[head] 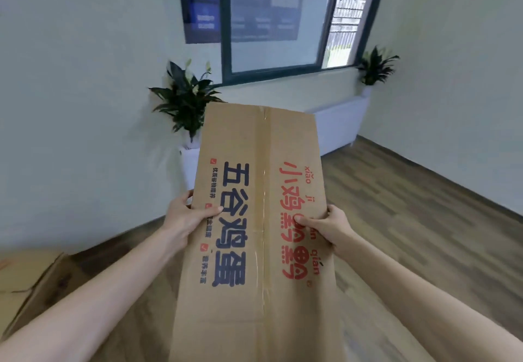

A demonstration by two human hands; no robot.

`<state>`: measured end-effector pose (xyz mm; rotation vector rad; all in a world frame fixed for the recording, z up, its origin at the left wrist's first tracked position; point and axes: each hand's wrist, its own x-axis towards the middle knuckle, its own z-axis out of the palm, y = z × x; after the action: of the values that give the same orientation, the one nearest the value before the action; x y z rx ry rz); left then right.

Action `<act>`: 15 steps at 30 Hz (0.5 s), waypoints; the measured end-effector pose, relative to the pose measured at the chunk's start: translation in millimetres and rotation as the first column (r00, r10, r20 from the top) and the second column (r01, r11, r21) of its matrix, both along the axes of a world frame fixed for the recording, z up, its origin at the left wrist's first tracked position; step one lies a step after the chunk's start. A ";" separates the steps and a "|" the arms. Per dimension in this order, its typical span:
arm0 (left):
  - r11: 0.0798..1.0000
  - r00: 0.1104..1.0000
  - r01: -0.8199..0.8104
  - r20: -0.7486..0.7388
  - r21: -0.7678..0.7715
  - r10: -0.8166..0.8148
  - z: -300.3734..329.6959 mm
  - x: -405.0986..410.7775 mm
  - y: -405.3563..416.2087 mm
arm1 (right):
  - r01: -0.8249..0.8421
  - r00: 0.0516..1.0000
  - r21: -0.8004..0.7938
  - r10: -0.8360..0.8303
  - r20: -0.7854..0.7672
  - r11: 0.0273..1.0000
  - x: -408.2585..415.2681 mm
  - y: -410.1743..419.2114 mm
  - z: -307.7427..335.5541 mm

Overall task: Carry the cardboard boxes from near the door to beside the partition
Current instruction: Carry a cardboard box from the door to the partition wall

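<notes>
Both hands clamp the box at its 2 long edges, left hand and right hand level, balancing it above the floor; another box lies below the left grip.

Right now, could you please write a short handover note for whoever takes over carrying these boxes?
Left hand: gripping the left edge of the printed cardboard box, thumb on top.
Right hand: gripping its right edge.
The box is held up in the air over the wooden floor, facing a window wall with potted plants.
More cardboard lies at lower left.
Done: this box lifted.
Left: set it down beside the partition, which is not in view.
</notes>
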<state>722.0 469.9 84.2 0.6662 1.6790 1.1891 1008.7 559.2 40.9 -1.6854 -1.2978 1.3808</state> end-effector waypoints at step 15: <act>0.864 0.862 0.504 0.065 -0.014 -0.502 -35.4 481.6 214.3 | 0.472 0.881 0.003 -0.472 0.040 0.881 494.4 49.8 -17.6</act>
<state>1203.6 684.2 48.8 0.9705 1.3504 0.7945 1503.0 609.0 23.3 -1.8825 -0.8165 1.0615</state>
